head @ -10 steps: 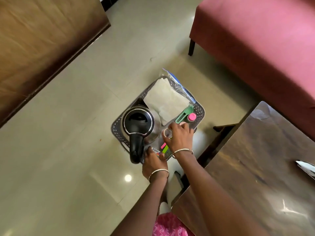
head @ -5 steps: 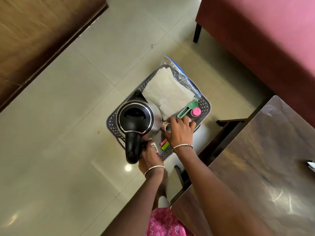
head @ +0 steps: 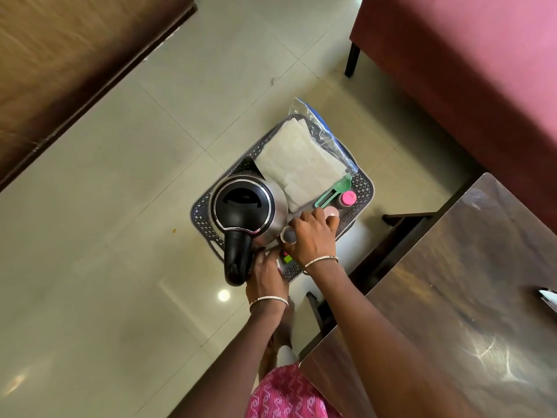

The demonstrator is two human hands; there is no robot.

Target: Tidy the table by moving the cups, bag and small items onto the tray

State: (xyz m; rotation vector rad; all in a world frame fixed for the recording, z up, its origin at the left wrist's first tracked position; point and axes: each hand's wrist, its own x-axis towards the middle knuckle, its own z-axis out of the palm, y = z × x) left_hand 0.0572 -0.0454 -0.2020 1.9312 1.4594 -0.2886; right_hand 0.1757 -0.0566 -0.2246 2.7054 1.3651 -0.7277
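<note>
A grey perforated tray (head: 201, 213) is held low over the tiled floor. It carries a steel kettle (head: 244, 207) with a black lid, a clear bag (head: 303, 164) of white sheets, a green scoop (head: 335, 190), a pink-capped bottle (head: 347, 198) and neon sticky tabs (head: 287, 258). My left hand (head: 265, 277) grips the tray's near edge beside the kettle handle. My right hand (head: 314, 236) lies over the tray's near right part, thumb and fingers around a small round cup (head: 287, 235). Its fingertips touch a pale pink round item (head: 332, 211).
A dark wooden table (head: 458, 297) fills the lower right, with a small white object (head: 549, 297) at its right edge. A maroon sofa (head: 470, 70) stands at the upper right and a wooden panel (head: 69, 61) at the upper left. A dark chair frame (head: 404, 220) sits between tray and table.
My left hand has slid along the tray's near edge toward the kettle handle. My right hand has stayed over the small items, keeping the small cup next to the kettle.
</note>
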